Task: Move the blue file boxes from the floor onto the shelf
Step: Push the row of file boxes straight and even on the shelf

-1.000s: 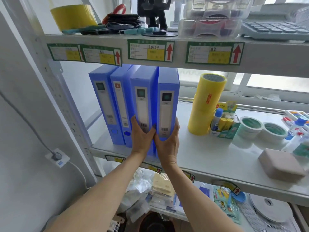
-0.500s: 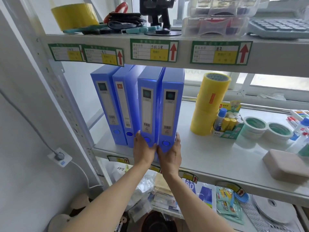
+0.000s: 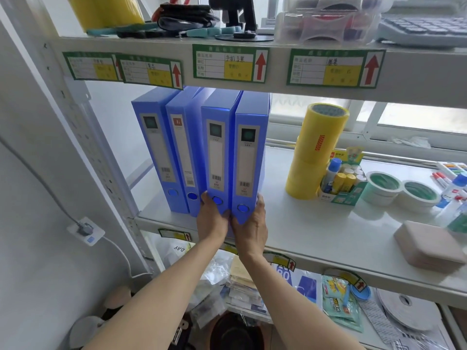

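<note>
Several blue file boxes stand upright in a row at the left end of the white middle shelf (image 3: 316, 233). The two on the left (image 3: 156, 152) (image 3: 183, 157) stand free. My left hand (image 3: 211, 222) grips the bottom end of the third box (image 3: 216, 152). My right hand (image 3: 251, 224) grips the bottom of the rightmost box (image 3: 249, 157). Both held boxes lean, with their lower ends close to the shelf's front edge. My hands touch each other below the boxes and hide the bottom corners.
A tall stack of yellow tape rolls (image 3: 316, 152) stands right of the boxes, then a glue-stick carton (image 3: 341, 183), two white tape rolls (image 3: 384, 185) and a pink pad (image 3: 427, 246). The upper shelf (image 3: 278, 79) sits just above the box tops. A wall socket (image 3: 86, 229) is at left.
My hands have slid down the spines from the barcode area to the bottom ends of the two right boxes. The view has moved closer to the shelf.
</note>
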A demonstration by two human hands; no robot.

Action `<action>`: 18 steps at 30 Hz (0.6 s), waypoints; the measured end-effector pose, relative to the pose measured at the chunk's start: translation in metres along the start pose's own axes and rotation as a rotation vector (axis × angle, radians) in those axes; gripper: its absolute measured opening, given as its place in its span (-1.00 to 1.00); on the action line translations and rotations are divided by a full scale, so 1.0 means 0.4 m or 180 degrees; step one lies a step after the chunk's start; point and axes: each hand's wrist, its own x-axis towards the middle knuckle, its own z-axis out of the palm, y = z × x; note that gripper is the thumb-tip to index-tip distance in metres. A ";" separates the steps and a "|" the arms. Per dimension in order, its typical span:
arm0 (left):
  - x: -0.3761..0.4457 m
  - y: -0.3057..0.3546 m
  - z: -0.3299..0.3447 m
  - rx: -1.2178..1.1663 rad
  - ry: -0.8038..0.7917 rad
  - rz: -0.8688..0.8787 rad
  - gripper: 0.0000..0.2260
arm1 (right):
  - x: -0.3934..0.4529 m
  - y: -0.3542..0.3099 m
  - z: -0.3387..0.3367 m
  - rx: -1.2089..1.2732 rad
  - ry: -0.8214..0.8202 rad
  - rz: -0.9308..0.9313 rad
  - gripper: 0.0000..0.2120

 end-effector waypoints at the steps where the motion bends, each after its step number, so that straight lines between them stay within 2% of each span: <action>1: -0.002 -0.005 -0.002 0.0019 -0.0010 0.0066 -0.54 | -0.001 0.004 -0.002 0.0002 -0.0026 -0.0003 -0.19; 7: -0.015 -0.054 -0.010 0.0161 -0.0044 0.0301 -0.41 | -0.006 0.022 -0.021 0.0092 -0.0082 0.0058 -0.14; 11: -0.038 -0.060 -0.043 0.0047 0.0008 0.0280 -0.45 | -0.017 0.033 -0.040 0.0020 -0.0140 0.0146 -0.14; 18: -0.031 0.011 -0.078 -0.0169 0.0383 0.0371 -0.35 | -0.016 0.006 -0.057 -0.0163 -0.0440 0.0190 -0.18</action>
